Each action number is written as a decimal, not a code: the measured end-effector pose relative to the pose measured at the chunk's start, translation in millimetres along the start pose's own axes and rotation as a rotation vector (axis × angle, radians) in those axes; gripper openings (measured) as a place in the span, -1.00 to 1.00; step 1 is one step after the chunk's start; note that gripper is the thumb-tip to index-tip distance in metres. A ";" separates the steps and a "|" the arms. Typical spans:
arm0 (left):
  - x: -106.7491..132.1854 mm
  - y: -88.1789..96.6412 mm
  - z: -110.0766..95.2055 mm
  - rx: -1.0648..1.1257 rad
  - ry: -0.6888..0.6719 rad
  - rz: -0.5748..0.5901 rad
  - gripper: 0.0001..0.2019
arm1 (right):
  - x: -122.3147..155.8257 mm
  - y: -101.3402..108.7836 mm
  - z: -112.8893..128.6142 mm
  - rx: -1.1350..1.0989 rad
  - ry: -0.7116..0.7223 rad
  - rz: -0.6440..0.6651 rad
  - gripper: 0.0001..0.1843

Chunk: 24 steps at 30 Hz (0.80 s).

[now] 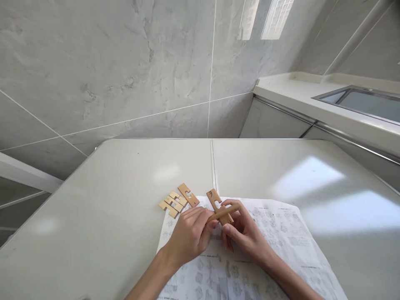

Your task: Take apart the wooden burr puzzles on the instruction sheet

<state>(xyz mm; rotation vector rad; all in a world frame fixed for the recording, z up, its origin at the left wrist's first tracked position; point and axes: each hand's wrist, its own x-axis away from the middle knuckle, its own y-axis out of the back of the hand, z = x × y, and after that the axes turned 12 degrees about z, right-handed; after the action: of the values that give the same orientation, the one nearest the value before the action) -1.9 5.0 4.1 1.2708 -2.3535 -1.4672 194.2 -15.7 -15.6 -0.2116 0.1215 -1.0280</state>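
Between my two hands, above the printed sheet, is a small group of notched wooden puzzle pieces set crosswise. One flat piece with a dark mark points up and away; another crosses it edge-on. My left hand pinches the left end of the crossing piece. My right hand grips the right side, index finger along the top and thumb below. How the pieces interlock is partly hidden by my fingers. Just beyond my left hand lie a loose notched wooden piece and several paler wooden pieces side by side.
A glossy white table with a seam down its middle carries everything. Behind it rises a grey marbled wall. A white counter with a sink stands at the right.
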 end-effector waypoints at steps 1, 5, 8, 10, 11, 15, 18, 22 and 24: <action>0.2 -0.1 0.5 -0.014 0.009 -0.005 -0.76 | -0.4 0.4 0.4 -0.005 0.018 -0.008 -0.42; 1.4 -0.3 5.3 -0.123 0.010 -0.031 -0.82 | -0.2 2.6 -0.4 0.020 0.032 -0.036 -0.50; 1.8 -0.4 8.7 -0.198 -0.012 -0.043 -0.85 | 0.8 3.0 -2.0 0.030 0.017 -0.063 -0.50; 2.0 -0.6 9.6 -0.234 -0.025 -0.048 -0.87 | 1.2 2.8 -2.5 0.031 0.020 -0.086 -0.48; 2.1 -0.7 9.6 -0.246 -0.029 -0.052 -0.87 | 1.2 2.9 -2.5 0.029 0.024 -0.095 -0.47; 3.6 -1.7 7.9 -0.212 -0.001 -0.037 -0.86 | 0.9 5.5 -0.6 -0.012 0.000 -0.077 -0.36; 5.5 -2.5 6.6 -0.163 0.018 -0.024 -0.81 | 0.9 10.0 0.7 -0.057 -0.039 -0.060 -0.35; 5.8 -2.9 6.5 -0.086 0.067 -0.112 -0.75 | 2.7 15.8 0.5 -0.097 -0.062 -0.081 -0.39; 4.2 -2.6 6.9 -0.081 0.129 -0.182 -0.73 | 3.6 17.9 0.5 -0.118 -0.073 -0.085 -0.39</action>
<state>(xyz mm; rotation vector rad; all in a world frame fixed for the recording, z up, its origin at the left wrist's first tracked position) -6.4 6.5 -3.0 1.5433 -2.1247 -1.4627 211.0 -9.8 -19.2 -0.3633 0.1079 -1.0970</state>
